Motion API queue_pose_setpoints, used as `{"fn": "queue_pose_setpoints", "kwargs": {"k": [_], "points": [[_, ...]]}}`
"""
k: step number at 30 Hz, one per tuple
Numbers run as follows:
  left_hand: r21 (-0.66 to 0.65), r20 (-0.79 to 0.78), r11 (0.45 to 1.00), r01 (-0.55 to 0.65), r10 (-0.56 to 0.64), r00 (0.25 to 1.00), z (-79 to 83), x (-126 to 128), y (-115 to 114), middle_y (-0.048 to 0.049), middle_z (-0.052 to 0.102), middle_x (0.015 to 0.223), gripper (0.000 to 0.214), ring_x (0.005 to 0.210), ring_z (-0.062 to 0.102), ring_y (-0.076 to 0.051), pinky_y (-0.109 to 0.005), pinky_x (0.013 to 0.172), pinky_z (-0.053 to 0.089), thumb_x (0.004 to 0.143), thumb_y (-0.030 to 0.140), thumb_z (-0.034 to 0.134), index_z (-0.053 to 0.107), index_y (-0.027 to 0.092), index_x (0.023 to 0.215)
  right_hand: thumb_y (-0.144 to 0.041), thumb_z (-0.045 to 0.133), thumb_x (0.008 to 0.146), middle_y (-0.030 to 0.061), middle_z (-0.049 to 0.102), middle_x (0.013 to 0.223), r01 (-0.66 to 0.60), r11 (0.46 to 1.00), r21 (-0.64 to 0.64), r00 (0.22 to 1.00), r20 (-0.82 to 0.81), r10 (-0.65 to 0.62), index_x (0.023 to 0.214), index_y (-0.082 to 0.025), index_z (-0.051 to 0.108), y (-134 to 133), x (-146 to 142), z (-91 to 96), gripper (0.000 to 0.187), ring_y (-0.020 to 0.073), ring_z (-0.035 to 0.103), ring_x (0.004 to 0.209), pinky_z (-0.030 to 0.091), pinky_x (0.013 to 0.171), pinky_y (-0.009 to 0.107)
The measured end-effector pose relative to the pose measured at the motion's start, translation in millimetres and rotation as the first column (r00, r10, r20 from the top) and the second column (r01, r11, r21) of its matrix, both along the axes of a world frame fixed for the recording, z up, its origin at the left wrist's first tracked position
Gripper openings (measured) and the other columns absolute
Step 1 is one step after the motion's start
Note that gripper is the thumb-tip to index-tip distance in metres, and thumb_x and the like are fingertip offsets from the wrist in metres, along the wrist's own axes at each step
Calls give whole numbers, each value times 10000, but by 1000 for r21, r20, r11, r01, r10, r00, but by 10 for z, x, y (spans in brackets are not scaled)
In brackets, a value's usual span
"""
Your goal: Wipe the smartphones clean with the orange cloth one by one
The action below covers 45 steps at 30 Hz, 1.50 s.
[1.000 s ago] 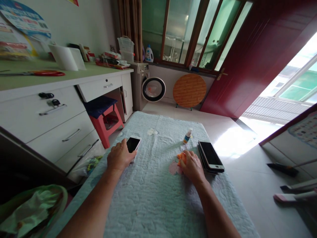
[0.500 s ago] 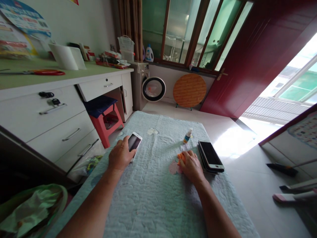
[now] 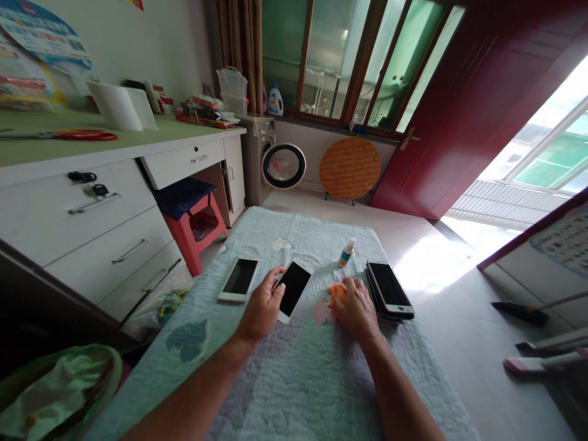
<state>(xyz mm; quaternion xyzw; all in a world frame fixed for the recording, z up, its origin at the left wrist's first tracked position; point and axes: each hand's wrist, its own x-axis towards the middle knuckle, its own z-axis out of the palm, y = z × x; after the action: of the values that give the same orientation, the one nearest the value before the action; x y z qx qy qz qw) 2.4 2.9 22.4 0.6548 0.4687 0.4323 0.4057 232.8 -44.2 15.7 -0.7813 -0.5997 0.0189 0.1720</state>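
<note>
My left hand [image 3: 264, 306] is closed round the lower left side of a white smartphone [image 3: 294, 289], thumb on the edge of its dark screen, tilted above the bed-like quilted cover [image 3: 257, 380]. To the left, a second white smartphone [image 3: 239, 278] lies face up on the cover. My right hand [image 3: 357, 305] is closed over a crumpled orange cloth [image 3: 337, 295] resting on the cover. Just right of that hand sits a stack of smartphones [image 3: 389, 288], the top one screen up. A small spray bottle [image 3: 347, 252] with a white cap stands beyond the cloth.
A white desk [image 3: 124, 229] with drawers runs along the left, a red stool [image 3: 195, 236] tucked by it. A bin [image 3: 59, 392] is at the lower left. Ahead are a washing machine [image 3: 261, 135] with its round door open and a folded round table [image 3: 350, 168].
My left hand has moved right with a white smartphone in it, and another white smartphone now shows lying where the hand was. My right hand has stayed on the orange cloth.
</note>
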Motion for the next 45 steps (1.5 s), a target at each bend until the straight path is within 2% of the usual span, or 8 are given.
{"fn": "queue_pose_setpoints", "kwargs": {"k": [5, 9, 14, 22, 26, 33, 39, 45], "points": [[-180, 161, 973, 146, -117, 980, -128, 302, -222, -47, 682, 989, 344, 862, 651, -182, -329, 849, 502, 893, 261, 434, 558, 189, 1206, -361, 502, 888, 100, 589, 929, 13, 999, -33, 1000, -5, -13, 954, -190, 575, -4, -14, -2, 197, 229, 574, 883, 390, 766, 308], [-132, 145, 984, 119, -100, 984, -245, 348, -182, -84, 635, 1199, 341, 1147, 579, -214, -381, 1045, 404, 877, 201, 442, 584, 180, 1186, -341, 495, 893, 90, 597, 913, 9, 1000, -25, 1000, -25, -10, 939, -195, 560, 2, -27, -8, 167, 215, 581, 836, 385, 727, 298], [-96, 121, 978, 185, -173, 977, -296, 329, -124, -98, 621, 1213, 424, 1129, 588, -213, -390, 1027, 431, 816, 133, 471, 564, 165, 1229, -285, 460, 909, 56, 592, 868, -120, 992, 26, 989, -81, 122, 888, -206, 562, 11, -23, -48, 131, 182, 569, 791, 379, 698, 272], [-16, -266, 975, 223, -219, 939, -113, 254, -184, -103, 598, 1204, 552, 1138, 552, -240, -384, 1017, 416, 716, 111, 599, 544, 166, 1262, -261, 509, 881, 10, 574, 819, -192, 940, 284, 933, -243, 264, 891, -206, 528, 37, -92, -28, 59, 151, 551, 751, 383, 686, 249], [58, -490, 958, 279, -216, 844, -60, 196, -198, -112, 593, 1200, 692, 1144, 507, -303, -442, 1020, 384, 667, 328, 760, 516, 168, 1294, -244, 502, 886, 10, 550, 828, -175, 914, 367, 925, -257, 281, 856, -212, 517, 40, -162, 6, 46, 149, 533, 760, 394, 696, 248], [81, -671, 937, 341, -201, 714, -43, 204, -270, -104, 574, 1076, 713, 1028, 526, -306, -417, 911, 421, 655, 576, 732, 568, 167, 1216, -230, 521, 894, 42, 569, 912, -250, 915, 316, 930, -186, 318, 895, -214, 633, 71, -244, -52, 113, 179, 534, 870, 426, 802, 284], [106, -701, 949, 297, -140, 700, -12, 268, -339, -108, 586, 1050, 682, 997, 546, -305, -405, 876, 420, 686, 606, 701, 573, 160, 1187, -190, 483, 915, 33, 589, 897, -362, 905, 225, 874, -255, 413, 937, -227, 684, 50, -298, -19, 206, 152, 566, 864, 440, 808, 256], [160, -687, 941, 297, -110, 718, -19, 248, -296, -120, 611, 1035, 583, 977, 565, -302, -411, 863, 425, 792, 616, 589, 599, 161, 1156, -42, 512, 771, 16, 571, 827, -463, 880, 103, 828, -304, 471, 829, -207, 692, -28, -350, 105, 251, 126, 564, 768, 429, 708, 220]]}}
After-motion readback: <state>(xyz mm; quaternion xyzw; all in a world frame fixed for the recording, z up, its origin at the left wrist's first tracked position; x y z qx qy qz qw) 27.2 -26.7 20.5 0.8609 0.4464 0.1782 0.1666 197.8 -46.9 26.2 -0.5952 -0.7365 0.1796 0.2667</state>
